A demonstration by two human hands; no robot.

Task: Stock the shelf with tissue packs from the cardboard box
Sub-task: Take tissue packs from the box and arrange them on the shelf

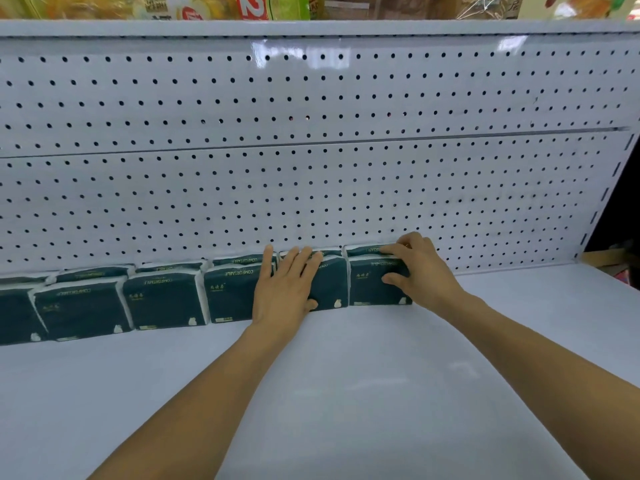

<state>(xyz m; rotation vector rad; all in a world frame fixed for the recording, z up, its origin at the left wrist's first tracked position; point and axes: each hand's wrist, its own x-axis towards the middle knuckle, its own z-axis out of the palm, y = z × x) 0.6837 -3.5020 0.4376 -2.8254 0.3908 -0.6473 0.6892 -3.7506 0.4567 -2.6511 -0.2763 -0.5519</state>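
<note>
- Two bare hands reach across the white shelf (346, 393) toward a row of dark green tissue packs (166, 299) standing on edge along the pegboard back panel (311, 168).
- We count about six stacks side by side in the row, each apparently two packs deep, running from the left edge of the view to just right of centre; the stacks touch or nearly touch one another.
- We see the left hand (284, 289) laid flat on the front of the second pack from the right (329, 289), fingers straight and spread, fingertips reaching over its top edge, thumb low by its bottom edge.
- We see the right hand (419, 271) clamped on the rightmost pack (374, 282): fingers curl over its top right corner and the thumb presses its front face.
- To the right of that last pack the shelf surface is bare white, with a brown cardboard edge (602, 258) just past the shelf's right end.
- Above, colourful packaged goods (256, 6) sit on the upper shelf (311, 27).
</note>
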